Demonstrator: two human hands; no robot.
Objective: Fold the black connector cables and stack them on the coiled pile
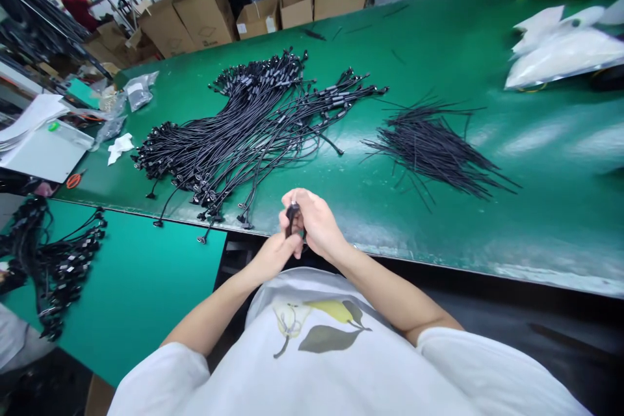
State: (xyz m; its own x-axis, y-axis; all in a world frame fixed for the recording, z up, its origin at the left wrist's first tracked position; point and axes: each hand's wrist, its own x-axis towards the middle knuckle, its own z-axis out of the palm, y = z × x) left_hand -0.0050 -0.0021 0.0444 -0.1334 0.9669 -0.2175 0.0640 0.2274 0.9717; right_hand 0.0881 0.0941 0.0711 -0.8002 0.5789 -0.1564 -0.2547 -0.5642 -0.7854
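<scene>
My left hand [277, 252] and my right hand [316, 220] meet just in front of my shirt, at the near edge of the green table. Between them is a short, dark length of black cable [291, 220] with a shiny bit near its upper end. The fingers of both hands are closed around it, and they hide most of it. Beyond my hands lies a big pile of black cables [229, 123] with small connectors at their ends. To its right is a loose heap of thin black ties [433, 146].
White plastic bags [565, 55] lie at the right of the green table [550, 208]. More black cables [68, 260] hang over the side table [146, 273]. Orange-handled scissors [74, 180] and papers [29, 120] are at left. Cardboard boxes [205, 13] stand behind; a person in red [78, 8] sits far back.
</scene>
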